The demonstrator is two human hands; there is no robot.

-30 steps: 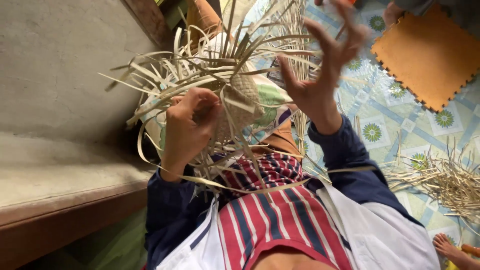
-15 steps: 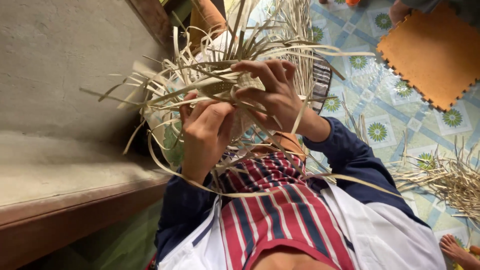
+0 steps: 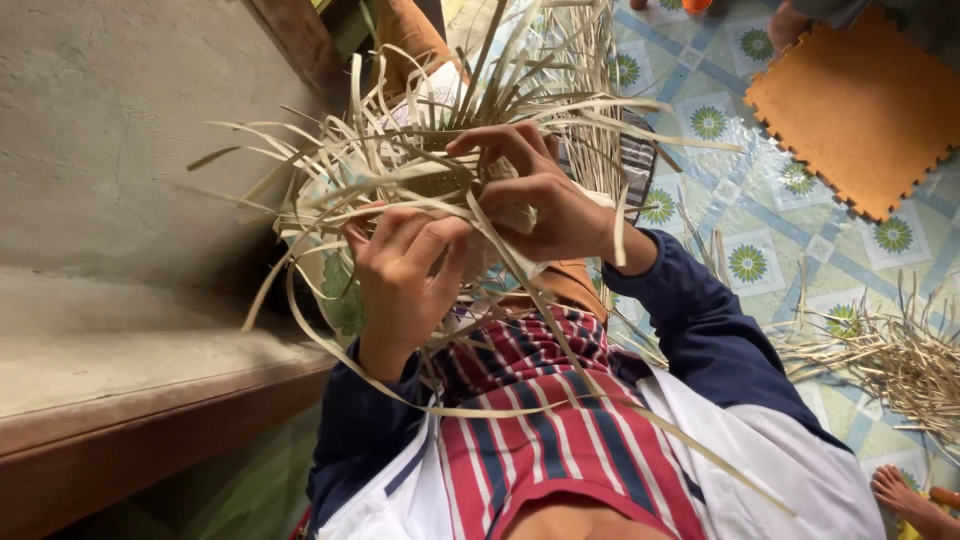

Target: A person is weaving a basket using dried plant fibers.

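Both hands work at a half-woven basket of pale flat strips (image 3: 430,170), held up in front of the person's chest, above the red-striped shirt (image 3: 560,440). The left hand (image 3: 405,275) has its fingers curled shut around the weave's lower edge, pinching a few strips. The right hand (image 3: 545,205) is closed over the weave just beside it, thumb and fingers gripping a strip; the two hands nearly touch. Loose strip ends fan out on every side, and one long strip (image 3: 560,330) trails down across the shirt. On the patterned floor (image 3: 740,215) lies an orange foam mat (image 3: 860,100), with a heap of spare strips (image 3: 890,355) near the floor's right edge.
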